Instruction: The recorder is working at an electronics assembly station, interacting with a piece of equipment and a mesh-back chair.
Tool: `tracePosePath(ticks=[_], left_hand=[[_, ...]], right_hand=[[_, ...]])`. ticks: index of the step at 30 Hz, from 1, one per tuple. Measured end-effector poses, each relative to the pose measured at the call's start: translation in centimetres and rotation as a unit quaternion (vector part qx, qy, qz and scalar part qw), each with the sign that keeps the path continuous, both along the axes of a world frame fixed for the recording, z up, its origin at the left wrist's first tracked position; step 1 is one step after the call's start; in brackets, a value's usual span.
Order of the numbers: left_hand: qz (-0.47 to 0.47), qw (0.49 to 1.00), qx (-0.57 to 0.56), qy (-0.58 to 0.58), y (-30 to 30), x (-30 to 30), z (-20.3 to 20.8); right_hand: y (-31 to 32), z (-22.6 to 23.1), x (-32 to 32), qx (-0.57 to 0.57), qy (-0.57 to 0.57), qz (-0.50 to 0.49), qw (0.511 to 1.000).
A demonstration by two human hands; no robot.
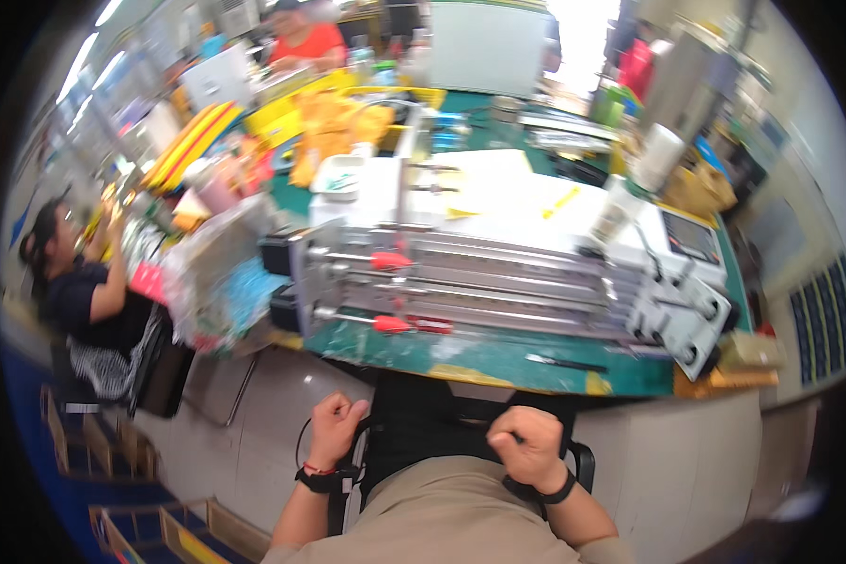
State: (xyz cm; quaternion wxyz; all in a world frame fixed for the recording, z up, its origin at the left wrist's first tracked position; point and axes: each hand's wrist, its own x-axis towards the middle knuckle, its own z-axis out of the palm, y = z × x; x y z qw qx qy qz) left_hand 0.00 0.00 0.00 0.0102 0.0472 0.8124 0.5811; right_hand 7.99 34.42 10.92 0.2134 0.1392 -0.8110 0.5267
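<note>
My left hand (336,428) is curled into a loose fist above the left side of my lap, thumb on top, with nothing showing in it. Over my right thigh, my right hand (528,446) is likewise closed, its thumb across the bent fingers, and no object shows there. Both hands are short of the table edge and touch nothing on it. Beyond them lies a metal linear-rail assembly (508,273) with long rods, black motors (277,254) at its left end and red pointed parts (391,260). A thin black pen-like tool (566,363) lies nearer the edge.
The green-topped table (479,359) also bears a crumpled clear plastic bag (197,282), a white tray (338,177), a white bottle (620,211), a digital scale (691,235) and yellow bins (277,117). A person (80,282) sits at the left; another (301,42) is across the table.
</note>
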Motion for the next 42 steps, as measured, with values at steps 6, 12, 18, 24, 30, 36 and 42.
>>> tracePosePath(ticks=[6,12,18,24,30,36,42], left_hand=[[-0.017,0.997,0.019,0.077,-0.4,-3.0,2.7],[-0.112,0.954,-0.029,0.275,5.1,-4.9,6.7],[-0.145,0.921,-0.08,0.354,8.0,-7.0,6.2],[-0.126,0.903,-0.161,0.379,8.8,-7.6,5.8],[-0.101,0.893,-0.189,0.396,9.4,-7.2,4.5],[-0.082,0.876,-0.2,0.431,10.0,-7.9,3.4],[-0.063,0.867,-0.216,0.444,9.9,-7.4,3.3]], right_hand=[[-1.9,-1.1,-2.9,-0.021,-0.042,-0.045,0.998],[-2.3,-0.8,-3.2,0.052,-0.053,-0.049,0.996],[-2.5,-2.6,-4.0,0.146,-0.026,-0.065,0.987],[-2.0,-3.3,-4.2,0.108,-0.042,-0.058,0.992],[-2.1,-3.2,-4.6,0.09,-0.058,-0.062,0.992],[-1.8,-3.1,-5.3,0.084,-0.055,-0.071,0.992],[-1.9,-4.5,-5.2,0.113,-0.031,-0.079,0.99]])
